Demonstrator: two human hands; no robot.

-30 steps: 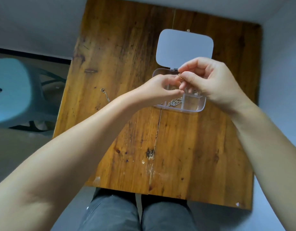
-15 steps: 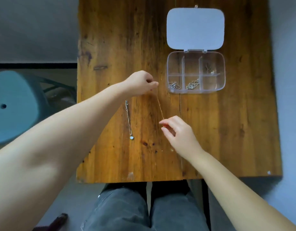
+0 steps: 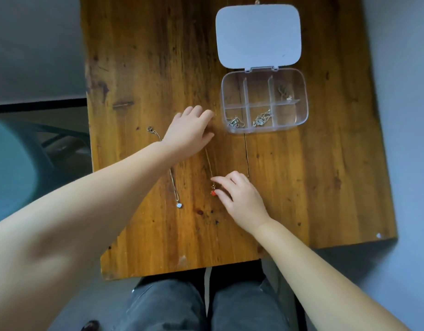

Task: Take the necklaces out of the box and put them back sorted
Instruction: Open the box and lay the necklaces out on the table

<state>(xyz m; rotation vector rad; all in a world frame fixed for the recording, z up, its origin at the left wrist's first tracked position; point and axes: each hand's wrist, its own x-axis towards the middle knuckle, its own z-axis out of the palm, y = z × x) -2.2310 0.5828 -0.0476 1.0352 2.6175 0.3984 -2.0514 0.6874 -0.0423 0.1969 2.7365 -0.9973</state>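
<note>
A thin gold necklace point(image 3: 209, 163) with a red pendant point(image 3: 213, 192) lies stretched out on the wooden table point(image 3: 301, 187). My left hand point(image 3: 189, 132) rests flat over its upper end with the fingers spread. The thumb and forefinger tips of my right hand point(image 3: 239, 197) touch the table on either side of the red pendant, slightly apart. A silver necklace point(image 3: 174, 187) with a pale pendant lies straight to the left, partly under my left forearm. The clear compartment box point(image 3: 301, 120) stands open at the far right and holds three bunched chains.
The box's white lid point(image 3: 258, 35) lies flat behind the box. A teal stool point(image 3: 12, 158) stands on the floor left of the table. My knees in dark trousers point(image 3: 201, 304) sit under the near edge.
The gold necklace was lifted out of the box, drawn out between both hands and laid on the table. My left hand has opened flat; my right hand has moved down to the pendant.
</note>
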